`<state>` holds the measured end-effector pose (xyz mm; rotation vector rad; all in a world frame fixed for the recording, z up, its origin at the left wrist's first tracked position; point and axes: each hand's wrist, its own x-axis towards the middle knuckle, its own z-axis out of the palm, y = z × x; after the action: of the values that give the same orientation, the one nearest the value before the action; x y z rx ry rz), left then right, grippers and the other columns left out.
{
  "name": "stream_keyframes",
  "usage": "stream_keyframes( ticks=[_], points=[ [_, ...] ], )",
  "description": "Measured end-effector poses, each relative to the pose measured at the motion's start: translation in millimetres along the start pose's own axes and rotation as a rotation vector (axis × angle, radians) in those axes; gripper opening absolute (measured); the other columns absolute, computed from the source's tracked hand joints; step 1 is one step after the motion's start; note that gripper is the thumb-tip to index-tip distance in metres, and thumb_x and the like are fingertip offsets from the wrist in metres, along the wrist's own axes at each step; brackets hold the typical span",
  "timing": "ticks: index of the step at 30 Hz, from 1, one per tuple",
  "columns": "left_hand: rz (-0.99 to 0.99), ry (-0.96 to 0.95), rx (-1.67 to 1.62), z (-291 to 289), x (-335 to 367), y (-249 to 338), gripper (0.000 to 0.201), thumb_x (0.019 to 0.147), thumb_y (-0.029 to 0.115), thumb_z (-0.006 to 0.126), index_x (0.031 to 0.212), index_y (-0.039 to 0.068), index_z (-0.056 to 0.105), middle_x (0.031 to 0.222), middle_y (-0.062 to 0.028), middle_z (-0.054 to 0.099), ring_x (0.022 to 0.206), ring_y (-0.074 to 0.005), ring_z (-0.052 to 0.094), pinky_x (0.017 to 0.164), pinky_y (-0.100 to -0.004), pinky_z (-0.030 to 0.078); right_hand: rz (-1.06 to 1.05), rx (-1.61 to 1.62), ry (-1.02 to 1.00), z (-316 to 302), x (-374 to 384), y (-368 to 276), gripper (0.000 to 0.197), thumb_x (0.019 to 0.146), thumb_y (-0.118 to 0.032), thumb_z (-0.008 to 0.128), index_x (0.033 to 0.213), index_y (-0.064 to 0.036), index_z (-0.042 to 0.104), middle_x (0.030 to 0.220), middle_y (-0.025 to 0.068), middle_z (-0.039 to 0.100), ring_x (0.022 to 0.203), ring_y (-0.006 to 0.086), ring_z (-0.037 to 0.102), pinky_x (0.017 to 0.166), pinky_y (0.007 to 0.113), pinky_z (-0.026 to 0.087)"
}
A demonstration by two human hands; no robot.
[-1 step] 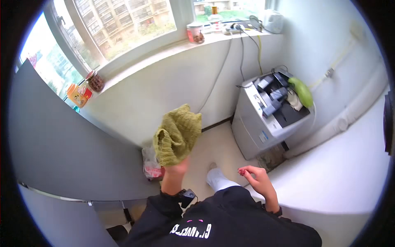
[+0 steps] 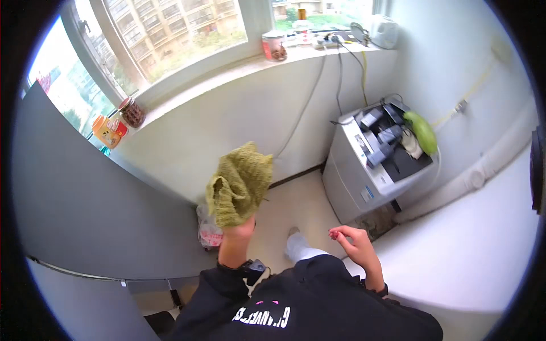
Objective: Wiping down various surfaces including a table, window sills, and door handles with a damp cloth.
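An olive-green towel (image 2: 240, 184) hangs bunched over my left hand (image 2: 239, 229), which grips it in front of my body. The towel covers most of that hand's fingers. My right hand (image 2: 354, 243) is held at the right with fingers curled and thumb bent in. Red shows at its fingertips; I cannot tell whether this is nail colour or a small object. Neither hand touches the washing machine (image 2: 354, 179), which stands ahead to the right.
Several dark boxy devices (image 2: 389, 134) and a long green gourd (image 2: 421, 132) lie on the machine. Jars (image 2: 132, 112) stand on the windowsill (image 2: 193, 85). A grey panel (image 2: 102, 199) bounds the left, near a plastic bag (image 2: 209, 227). A white pipe (image 2: 441, 200) runs along the right wall.
The towel and my left hand have shifted slightly left. In the picture, the washing machine sits a little further right and lower. My right hand looks much the same.
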<state>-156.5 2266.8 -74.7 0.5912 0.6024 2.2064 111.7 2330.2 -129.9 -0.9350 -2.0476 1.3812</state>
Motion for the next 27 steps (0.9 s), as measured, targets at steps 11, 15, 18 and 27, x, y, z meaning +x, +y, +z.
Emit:
stream_keyframes(
  ticks=[11, 15, 18, 27],
  points=[
    [0.941, 0.344, 0.991, -76.1, 287.7, 212.0, 0.034, 0.09, 0.019, 0.049, 0.12, 0.003, 0.049, 0.118, -0.0055, 0.052, 0.106, -0.0197, 0.052, 0.09, -0.0346, 0.044, -0.227, -0.053, 0.395, -78.9, 313.1, -5.9, 0.025, 0.084, -0.012, 0.059, 0.104, 0.0031, 0.058, 0.093, 0.015, 0.064, 0.087, 0.0195, 0.062, 0.078, 0.029, 0.047],
    [0.923, 0.489, 0.527, -48.1, 330.8, 125.2, 0.036, 0.091, 0.024, 0.049, 0.123, 0.008, 0.046, 0.122, -0.0032, 0.049, 0.109, -0.0181, 0.05, 0.093, -0.0335, 0.041, -0.408, -0.052, 0.432, -37.2, 426.0, -30.3, 0.023, 0.081, -0.008, 0.057, 0.102, 0.0018, 0.058, 0.096, 0.0158, 0.062, 0.091, 0.0274, 0.059, 0.081, 0.032, 0.045],
    [0.539, 0.536, 0.351, -89.2, 341.0, 91.4, 0.035, 0.093, 0.026, 0.043, 0.123, 0.009, 0.046, 0.124, -0.0038, 0.049, 0.112, -0.0204, 0.048, 0.096, -0.036, 0.038, -0.495, -0.063, 0.446, -14.5, 483.8, -37.8, 0.019, 0.08, -0.004, 0.055, 0.098, 0.0011, 0.059, 0.094, 0.0159, 0.061, 0.087, 0.0285, 0.059, 0.08, 0.033, 0.045],
    [0.524, 0.886, 0.369, -130.4, 435.6, 2.8, 0.036, 0.091, 0.025, 0.038, 0.117, 0.004, 0.05, 0.114, -0.0096, 0.056, 0.103, -0.0238, 0.055, 0.087, -0.0378, 0.045, -0.806, -0.296, 0.89, -37.5, 643.4, -17.9, 0.019, 0.079, 0.004, 0.049, 0.095, 0.0031, 0.057, 0.093, 0.017, 0.061, 0.087, 0.0295, 0.058, 0.079, 0.035, 0.046]
  ],
)
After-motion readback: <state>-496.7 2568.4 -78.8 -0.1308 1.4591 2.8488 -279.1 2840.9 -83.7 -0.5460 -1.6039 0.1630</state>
